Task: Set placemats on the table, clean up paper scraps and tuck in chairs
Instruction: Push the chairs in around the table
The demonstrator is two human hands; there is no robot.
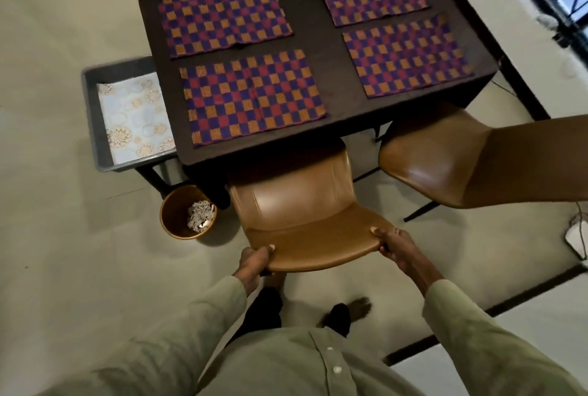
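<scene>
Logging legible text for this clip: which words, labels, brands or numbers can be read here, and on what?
None: no readable text in the head view.
Placemats: checked pattern only.
Liner in the grey bin: floral print only.
Chair, wastebasket: no label visible.

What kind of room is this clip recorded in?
Probably a home dining area: a dark table laid with four checkered placemats, and tan chairs around it.

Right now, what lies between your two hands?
In the head view, only the top edge of the near chair's backrest spans between the left hand and right hand; each grips one end of it.
</scene>
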